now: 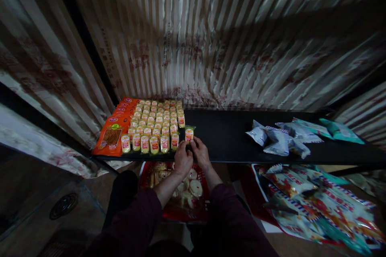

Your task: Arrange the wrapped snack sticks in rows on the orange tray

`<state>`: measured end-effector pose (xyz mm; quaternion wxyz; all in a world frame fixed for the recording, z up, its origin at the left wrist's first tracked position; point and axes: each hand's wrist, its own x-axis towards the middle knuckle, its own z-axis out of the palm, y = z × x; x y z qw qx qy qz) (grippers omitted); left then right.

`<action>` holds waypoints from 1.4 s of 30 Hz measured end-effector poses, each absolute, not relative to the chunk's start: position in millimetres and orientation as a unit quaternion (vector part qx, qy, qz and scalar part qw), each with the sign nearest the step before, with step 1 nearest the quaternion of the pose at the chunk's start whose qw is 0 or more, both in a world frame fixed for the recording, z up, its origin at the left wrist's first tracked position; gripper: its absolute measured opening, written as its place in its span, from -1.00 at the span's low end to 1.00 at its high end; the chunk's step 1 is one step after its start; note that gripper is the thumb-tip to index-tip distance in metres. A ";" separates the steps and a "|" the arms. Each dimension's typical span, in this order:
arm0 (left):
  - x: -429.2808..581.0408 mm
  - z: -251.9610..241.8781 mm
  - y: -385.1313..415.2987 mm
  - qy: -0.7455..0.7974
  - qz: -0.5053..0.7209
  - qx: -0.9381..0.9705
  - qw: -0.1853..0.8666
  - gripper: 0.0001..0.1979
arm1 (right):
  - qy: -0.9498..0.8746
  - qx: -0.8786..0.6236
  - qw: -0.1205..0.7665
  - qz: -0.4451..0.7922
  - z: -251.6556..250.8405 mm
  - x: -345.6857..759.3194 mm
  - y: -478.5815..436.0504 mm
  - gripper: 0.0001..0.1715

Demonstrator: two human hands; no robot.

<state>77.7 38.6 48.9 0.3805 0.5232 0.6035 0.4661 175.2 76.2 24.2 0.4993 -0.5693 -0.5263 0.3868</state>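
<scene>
Left hand point(183, 160) and right hand point(201, 154), equally near, pinch the bottom edge of the upright snack packet point(189, 133) just beyond their fingertips.

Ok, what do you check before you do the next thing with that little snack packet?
1. Both the left hand and right hand at the snack packet: ok.
2. Packet upright, beside the front row: ok.
3. Bare shelf to its right: ok.
4. The silver bags well apart from it: ok.
5. More packets in the red basket below: ok.
6. Firm pinch on the packet: cannot tell, too dark.
</scene>
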 end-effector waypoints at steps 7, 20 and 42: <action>82.5 44.2 51.8 0.600 0.475 0.510 0.393 -0.60 | -0.517 -0.582 0.506 0.371 13.4 175.2 99.1 -0.48; 90.4 48.7 72.3 0.623 0.456 0.502 0.390 -0.60 | -0.541 -0.591 0.489 0.345 2.4 175.0 136.0 -0.63; 91.8 53.8 86.0 0.649 0.407 0.507 0.396 -0.50 | -0.636 -0.603 0.383 0.291 1.6 171.1 165.3 -0.67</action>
